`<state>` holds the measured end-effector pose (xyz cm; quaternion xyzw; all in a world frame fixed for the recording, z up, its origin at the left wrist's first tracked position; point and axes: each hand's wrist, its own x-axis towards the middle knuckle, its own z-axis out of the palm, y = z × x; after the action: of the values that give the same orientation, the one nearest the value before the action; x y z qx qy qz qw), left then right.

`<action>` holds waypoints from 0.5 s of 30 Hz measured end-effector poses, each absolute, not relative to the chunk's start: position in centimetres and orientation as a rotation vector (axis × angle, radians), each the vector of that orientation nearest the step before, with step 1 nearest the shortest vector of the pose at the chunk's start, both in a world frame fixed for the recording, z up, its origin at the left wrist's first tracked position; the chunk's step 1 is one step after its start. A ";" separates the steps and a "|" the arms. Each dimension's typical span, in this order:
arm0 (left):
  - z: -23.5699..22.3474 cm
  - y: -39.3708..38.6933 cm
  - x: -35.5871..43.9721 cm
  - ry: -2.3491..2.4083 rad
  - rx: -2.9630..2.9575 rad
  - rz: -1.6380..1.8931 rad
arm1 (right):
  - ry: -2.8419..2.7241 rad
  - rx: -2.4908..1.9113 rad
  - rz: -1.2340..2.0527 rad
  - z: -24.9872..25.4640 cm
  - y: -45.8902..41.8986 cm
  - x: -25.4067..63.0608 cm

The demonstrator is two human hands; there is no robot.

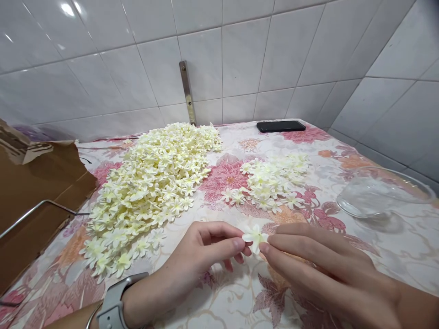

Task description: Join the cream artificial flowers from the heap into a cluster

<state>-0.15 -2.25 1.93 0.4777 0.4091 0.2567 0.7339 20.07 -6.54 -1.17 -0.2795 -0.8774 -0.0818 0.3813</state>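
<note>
A single pale yellow-white artificial flower (pixel 255 237) is held just above the table, between both hands. My left hand (pixel 219 244), with a watch on its wrist, pinches the flower's left petals between thumb and fingers. From the other side, my right hand (pixel 308 256) grips a right petal with thumb and fingertips. A large heap of similar flowers (pixel 161 169) spreads over the table to the left. Beyond my hands, slightly to the right, lies a smaller pile of them (pixel 274 180).
The table has a floral tablecloth (pixel 384 283) and stands against a white tiled wall (pixel 247 55). A torn cardboard box (pixel 41 183) with a bent metal rod is at the left. A black phone (pixel 281 126) lies at the back, and a clear plastic bowl (pixel 373 196) sits at the right.
</note>
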 end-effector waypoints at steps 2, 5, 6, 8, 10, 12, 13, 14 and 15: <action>1.9 -2.2 -0.2 0.921 1.035 0.539 | -2.199 -0.762 -0.198 -1.4 -6.8 19.9; 1.7 -2.3 -0.4 0.911 1.019 0.498 | -2.118 -0.844 -0.217 -1.6 -7.2 19.2; 1.7 -2.4 -0.4 0.885 1.014 0.494 | -2.094 -0.836 -0.242 -1.6 -7.3 19.0; 1.6 -2.6 -0.4 0.834 1.002 0.496 | -2.018 -0.817 -0.288 -1.6 -7.4 18.3; 1.6 -2.8 -0.3 0.825 0.979 0.501 | -1.907 -0.904 -0.271 -1.8 -7.6 17.5; 1.6 -2.9 -0.1 0.841 0.957 0.520 | -1.882 -0.925 -0.264 -2.1 -7.9 16.7; 1.7 -3.0 0.0 0.852 0.956 0.530 | -1.856 -0.936 -0.262 -2.2 -8.0 16.5; 1.8 -3.0 0.0 0.860 0.965 0.537 | -1.841 -0.939 -0.254 -2.3 -8.1 16.4; 1.9 -3.0 0.0 0.866 0.978 0.544 | -1.814 -0.956 -0.235 -2.4 -8.2 16.4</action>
<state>0.05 -2.95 1.86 0.4494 0.3976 0.2499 0.7599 16.37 -8.20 -2.41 -0.3974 -0.7544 -0.0977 0.5133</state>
